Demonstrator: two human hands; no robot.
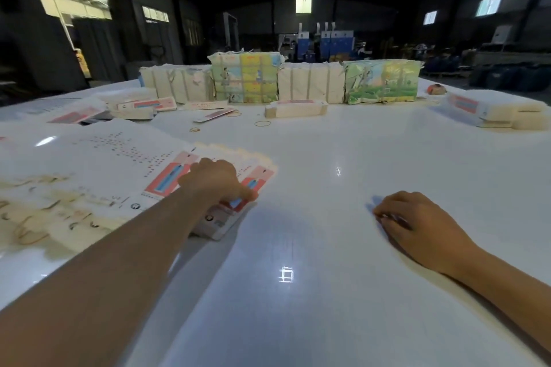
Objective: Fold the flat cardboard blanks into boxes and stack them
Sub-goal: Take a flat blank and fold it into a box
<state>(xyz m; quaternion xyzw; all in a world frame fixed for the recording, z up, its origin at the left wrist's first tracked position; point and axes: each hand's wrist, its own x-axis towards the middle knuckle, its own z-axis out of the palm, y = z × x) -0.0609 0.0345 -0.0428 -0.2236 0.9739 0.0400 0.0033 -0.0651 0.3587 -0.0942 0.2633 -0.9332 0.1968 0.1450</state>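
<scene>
Both forearms reach in from the bottom of the frame across the glossy white table (328, 217). At centre left, the left hand (217, 182) lies knuckles-up on a fanned pile of flat white cardboard blanks printed with pink and blue panels (238, 164), its fingertips pressing or pinching the top blank near the pile's lower right corner; from this angle I cannot tell which. At lower right, the right hand (417, 220) rests on bare table well apart from the pile, fingers loosely curled and holding nothing.

Farther out, a low stack of white folded boxes (295, 109) sits at upper centre, another white stack (501, 113) at the upper right edge, and 3 or so loose rubber bands (262, 123) lie between. Bound bundles of white and pastel-printed card (298, 80) line the far side.

Such blanks look thin, light and springy, and likely slide easily over each other and over the slick tabletop. A sensible hold is at a free corner or edge, peeling 1 blank off while the rest stay pressed down.
</scene>
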